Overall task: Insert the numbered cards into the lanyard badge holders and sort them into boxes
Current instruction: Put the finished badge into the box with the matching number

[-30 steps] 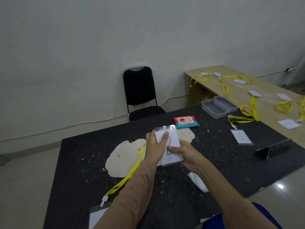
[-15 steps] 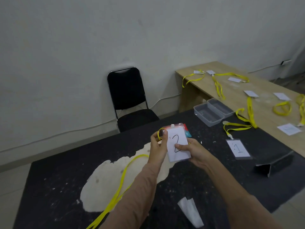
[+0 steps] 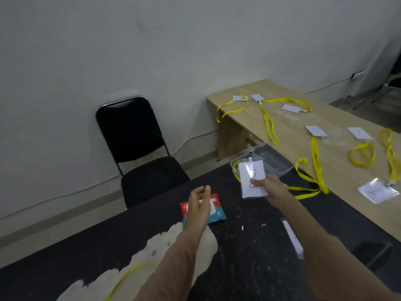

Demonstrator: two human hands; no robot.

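My right hand (image 3: 268,189) pinches a clear badge holder (image 3: 251,178) with a white card marked "2" inside, held in the air just in front of two clear plastic boxes (image 3: 280,164) at the far edge of the black table (image 3: 249,246). Its yellow lanyard (image 3: 128,276) trails down toward the lower left. My left hand (image 3: 199,203) hovers empty above a red and teal packet (image 3: 213,210), fingers loosely curled.
A wooden table (image 3: 338,170) on the right carries several yellow lanyards (image 3: 269,124) and badge holders with white cards (image 3: 376,191). A black chair (image 3: 134,148) stands beyond the black table. A pale worn patch (image 3: 152,255) and a white strip (image 3: 293,237) lie on the black top.
My left hand let go of the badge holder and dropped back over the packet. My right hand carried the holder with card "2" forward and right, up to the clear boxes.
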